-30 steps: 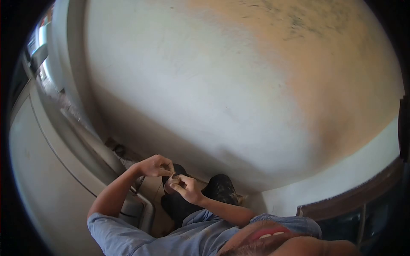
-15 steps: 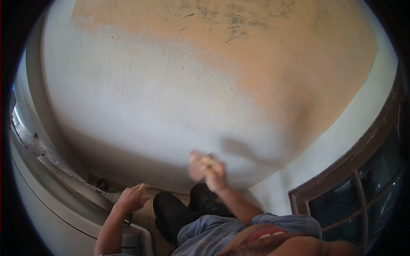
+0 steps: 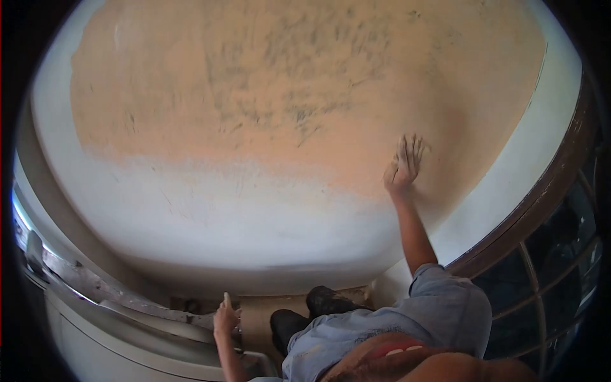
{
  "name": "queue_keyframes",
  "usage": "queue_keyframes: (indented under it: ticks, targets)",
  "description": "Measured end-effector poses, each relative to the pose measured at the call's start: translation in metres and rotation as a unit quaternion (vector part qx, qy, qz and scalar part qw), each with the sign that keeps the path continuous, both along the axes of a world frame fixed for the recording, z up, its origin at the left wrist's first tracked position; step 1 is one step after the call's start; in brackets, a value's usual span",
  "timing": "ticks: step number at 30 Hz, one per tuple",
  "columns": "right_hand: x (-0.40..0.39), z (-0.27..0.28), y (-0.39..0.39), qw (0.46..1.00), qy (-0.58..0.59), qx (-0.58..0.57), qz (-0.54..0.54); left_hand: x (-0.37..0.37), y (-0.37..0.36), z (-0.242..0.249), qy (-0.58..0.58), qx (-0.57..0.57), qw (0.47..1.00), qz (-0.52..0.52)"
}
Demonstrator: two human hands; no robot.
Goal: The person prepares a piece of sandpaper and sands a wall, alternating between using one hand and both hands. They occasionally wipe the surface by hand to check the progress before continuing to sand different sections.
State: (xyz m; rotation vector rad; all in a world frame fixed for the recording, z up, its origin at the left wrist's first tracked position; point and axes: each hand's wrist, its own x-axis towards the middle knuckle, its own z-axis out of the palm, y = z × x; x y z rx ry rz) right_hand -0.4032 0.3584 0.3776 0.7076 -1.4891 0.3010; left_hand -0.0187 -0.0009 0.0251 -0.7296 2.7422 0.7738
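Head view shows my right hand (image 3: 402, 167) stretched up at about 2 o'clock, palm flat against the wall (image 3: 267, 114), with the fingers spread wide and holding nothing that I can see. It presses on the orange, rough part of the wall, where dark scratches and marks run across the surface toward 12 o'clock. Below the hand the wall turns pale and smoother.

My left hand (image 3: 225, 317) is low at about 7 o'clock, closed around a small pale thing (image 3: 226, 298) that sticks up above the fingers; I cannot tell what it is. This hand is just beside the grey ledge (image 3: 114, 299) that curves along the bottom left. My dark shoes (image 3: 318, 304) are at 6 o'clock, close to the foot of the wall. A dark window frame (image 3: 547, 210) runs along the right edge, near my right arm.

I think the risks are these: the rough surface may scrape my open palm if I slide it, and loose dust could fall toward my face because I reach above me. Leaning far on one arm, with feet so near the wall, I could lose my balance. The small thing may also slip from my left hand, since I do not look at it.
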Motion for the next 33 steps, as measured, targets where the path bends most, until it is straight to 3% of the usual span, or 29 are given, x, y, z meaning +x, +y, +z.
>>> queue_keyframes:
  ticks: [2,4,6,9,12,16,18,26,33]
  targets:
    - [-0.005,0.077,-0.003,0.999,0.014,0.031,0.013,-0.011,-0.005,0.022,0.015,-0.008,1.000,0.010]
    - [-0.005,0.186,-0.009,0.998,0.051,-0.006,0.019,-0.031,-0.001,0.069,0.252,0.026,0.967,-0.025]
    - [-0.011,0.282,-0.009,0.996,0.081,-0.010,0.037,-0.057,-0.006,0.148,0.216,-0.011,0.976,-0.014]
    - [-0.013,0.317,-0.010,0.997,0.062,-0.010,0.048,-0.090,-0.021,0.237,0.402,-0.085,0.911,-0.035]
    - [-0.012,0.269,-0.014,0.997,0.064,-0.036,0.034,-0.117,-0.032,0.309,0.513,-0.166,0.842,-0.030]
    - [-0.009,0.099,-0.016,0.998,-0.016,-0.056,-0.003,-0.150,-0.051,0.361,0.582,-0.298,0.756,-0.023]
    - [-0.007,0.052,-0.016,0.998,-0.034,-0.056,-0.006,-0.165,-0.061,0.379,0.602,-0.322,0.730,-0.021]
    - [-0.014,0.049,-0.009,0.999,-0.007,-0.047,0.016,-0.217,-0.082,0.370,0.678,-0.382,0.627,-0.048]
    - [-0.011,0.050,-0.011,0.999,-0.003,-0.043,-0.002,-0.226,-0.086,0.364,0.668,-0.418,0.615,-0.037]
